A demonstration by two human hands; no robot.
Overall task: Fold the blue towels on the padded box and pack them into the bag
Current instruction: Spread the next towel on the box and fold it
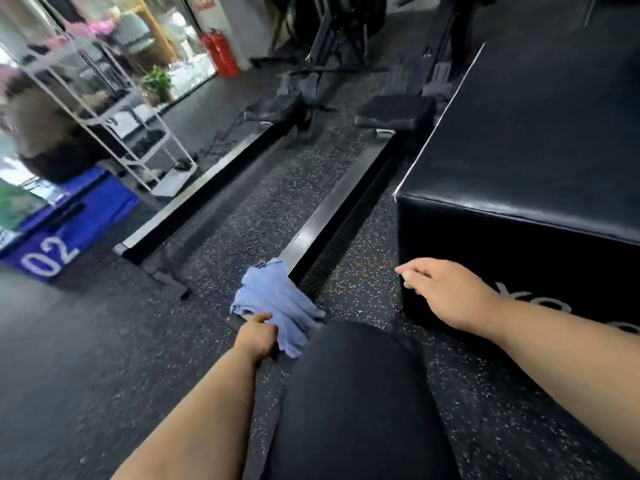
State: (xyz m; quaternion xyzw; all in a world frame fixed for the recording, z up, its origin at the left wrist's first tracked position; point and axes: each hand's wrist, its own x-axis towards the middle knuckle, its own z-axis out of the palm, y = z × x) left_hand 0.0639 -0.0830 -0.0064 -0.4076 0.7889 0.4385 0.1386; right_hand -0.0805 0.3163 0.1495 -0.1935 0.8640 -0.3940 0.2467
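A crumpled blue towel (277,303) lies on the speckled rubber floor by the near end of a black metal rail. My left hand (258,336) grips the towel's near edge, fingers curled round the cloth. The black padded box (540,140) stands at the right, its top bare. My right hand (446,292) hovers in front of the box's near left corner with fingers loosely curled and nothing in it. No bag shows in this view. My black-clad knee (349,393) covers part of the towel's near side.
Two long black rails (332,209) run away across the floor. Beyond them stand gym machines (332,39) and a black pad (394,112). At the left are a blue box marked 02 (69,230), a white rack (138,133) and glass doors.
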